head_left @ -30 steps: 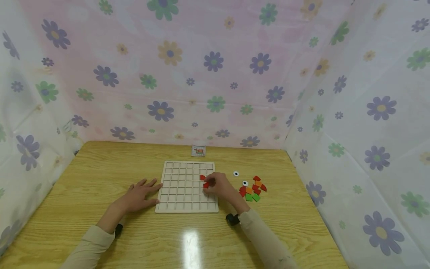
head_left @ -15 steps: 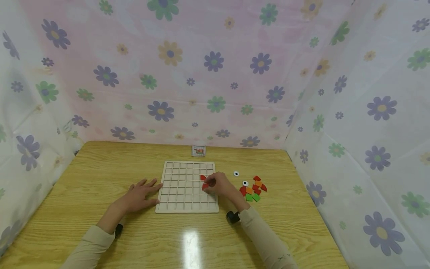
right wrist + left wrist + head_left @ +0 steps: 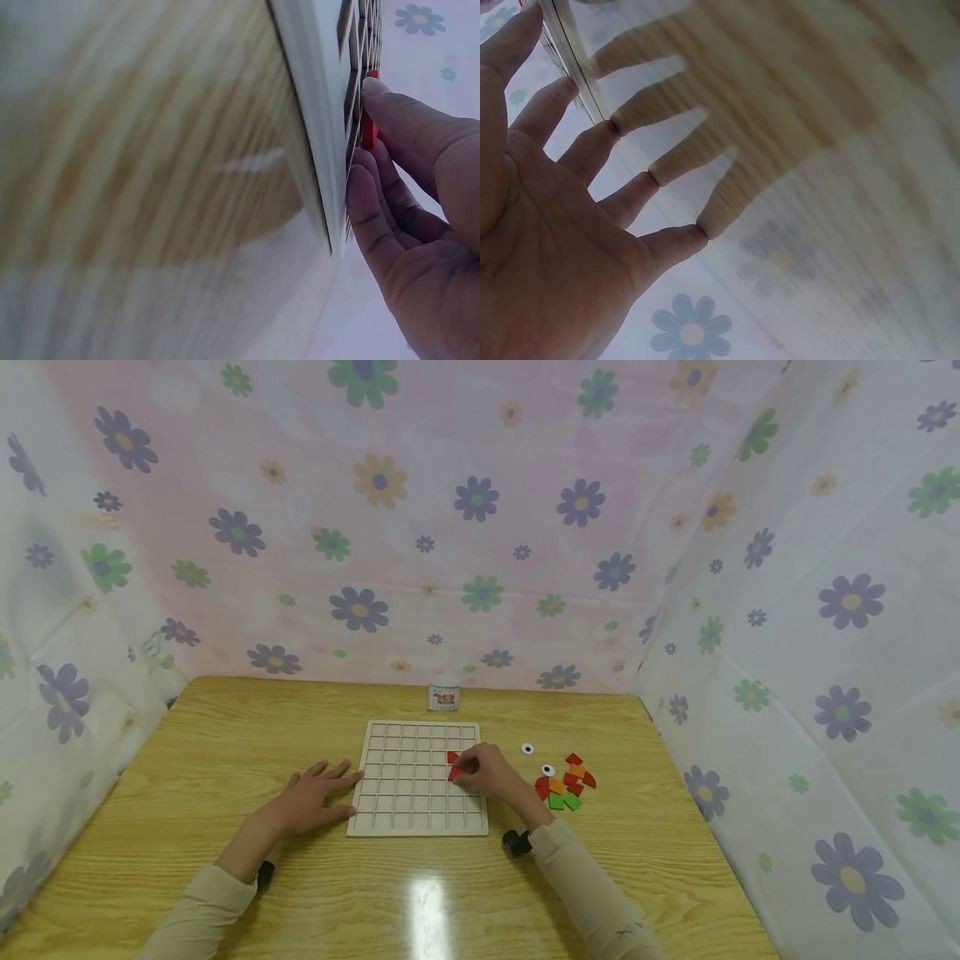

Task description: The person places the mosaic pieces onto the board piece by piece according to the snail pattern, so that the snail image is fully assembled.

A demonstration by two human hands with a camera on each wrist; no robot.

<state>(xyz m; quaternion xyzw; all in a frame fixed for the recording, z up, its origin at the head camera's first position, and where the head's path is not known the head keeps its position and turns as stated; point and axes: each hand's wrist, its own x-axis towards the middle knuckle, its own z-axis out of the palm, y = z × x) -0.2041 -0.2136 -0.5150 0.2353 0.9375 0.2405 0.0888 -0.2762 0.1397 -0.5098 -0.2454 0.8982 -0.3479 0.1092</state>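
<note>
A pale wooden board (image 3: 405,788) with a grid of square recesses lies on the table. My left hand (image 3: 307,799) rests with spread fingers at its left edge; the left wrist view shows the fingertips against the tabletop. Over the right part of the grid, my right hand (image 3: 491,774) pinches a small red tile (image 3: 454,774) between thumb and fingers. From the right wrist camera, the red tile (image 3: 369,132) stands close against the grid, partly covered by the thumb. Just beyond it, another red tile (image 3: 452,757) sits in a cell.
Right of the board lie several loose red tiles (image 3: 589,779), orange tiles (image 3: 577,771) and green tiles (image 3: 556,801). Two round eye pieces, a far one (image 3: 527,749) and a near one (image 3: 547,770), lie beside them. A small picture card (image 3: 443,697) is behind the board.
The pinched red tile has turned and shifted slightly left, nearer the other red tile. My right fingers have moved a little with it. The left hand stays in place.
</note>
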